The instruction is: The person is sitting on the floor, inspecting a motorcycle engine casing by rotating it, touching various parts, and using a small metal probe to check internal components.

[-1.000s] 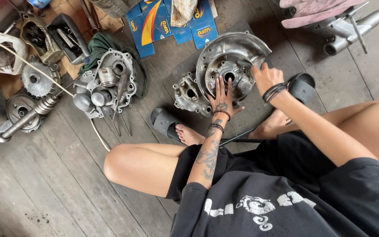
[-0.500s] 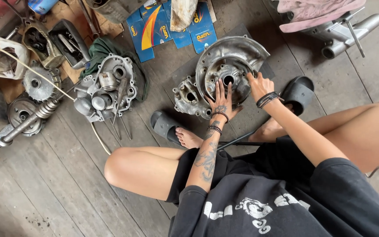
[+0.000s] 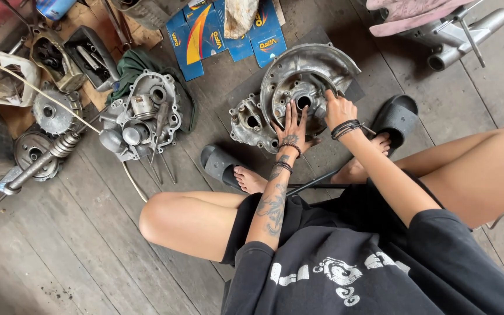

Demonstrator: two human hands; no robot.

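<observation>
The engine casing [image 3: 298, 87], a grey aluminium half with a round bell housing, lies on the wooden floor [image 3: 77, 245] in the upper middle of the frame, just beyond the person's feet. The left hand [image 3: 291, 123] lies flat on the casing's face with its fingers spread wide, holding nothing, only pressing down beside the central bore [image 3: 304, 102]. The right hand [image 3: 338, 109] is at the right edge of the housing, fingers curled in toward the inner rim; whether that grip is clamped on a small part or simply hooked over the metal I cannot tell, since the back of the hand covers it. To do this step well, the flat hand should probably bear straight down so the casing does not rock on its uneven underside, while the right hand works close to the bore with short, controlled movements; oily metal could slip, so steady pressure likely matters more than force. A thin dark rod [image 3: 313, 184] lies across the floor between the shins, its far end hidden behind the leg. A second casing [image 3: 147, 114] packed with parts sits at the left centre, well apart. Blue cartons [image 3: 205, 41] lie at the top, partly cut off, and the inside of the bore is too dark to read.
</observation>
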